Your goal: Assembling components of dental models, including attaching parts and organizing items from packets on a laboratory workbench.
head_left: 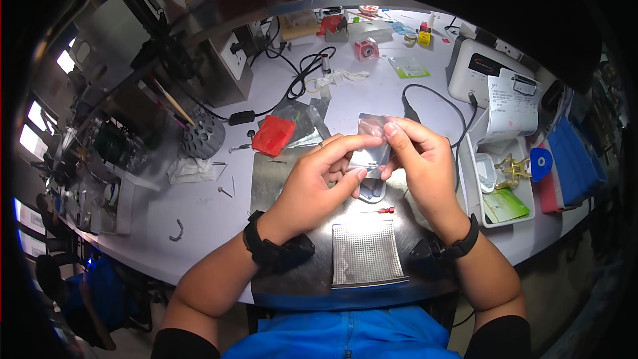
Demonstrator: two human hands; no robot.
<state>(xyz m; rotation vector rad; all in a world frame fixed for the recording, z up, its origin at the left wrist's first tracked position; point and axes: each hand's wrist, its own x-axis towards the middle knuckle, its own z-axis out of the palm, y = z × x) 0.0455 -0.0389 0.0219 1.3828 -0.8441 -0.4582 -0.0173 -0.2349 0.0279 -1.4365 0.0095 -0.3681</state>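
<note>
Far left on my white table (146, 199), a small curved piece (176, 230) lies alone. Next, a crumpled white tissue (189, 171) beside a grey perforated holder (203, 137) with sticks standing in it. Loose pins lie just to its right.

Further right, a red packet (274, 135) overlaps grey bags (302, 123), just beyond the edge of the metal work plate (267, 183).

My left hand (316, 176) comes in over that plate, fingers curled, thumb and index set against a clear bag (369, 157). The bag is between my two hands, to the right of the left palm, raised above the plate and roughly upright. Below it, partly hidden, a small dish (373, 193); nearer me, a red-ended tool (385, 211), then a dimpled metal sheet (365, 252).

My right hand (425, 159) pinches the bag's right edge between thumb and fingers, so the bag lies left of that palm.

Rightmost, a white bin (470, 179) holds a green packet (506, 205) and a yellowish clip (513, 170).
</note>
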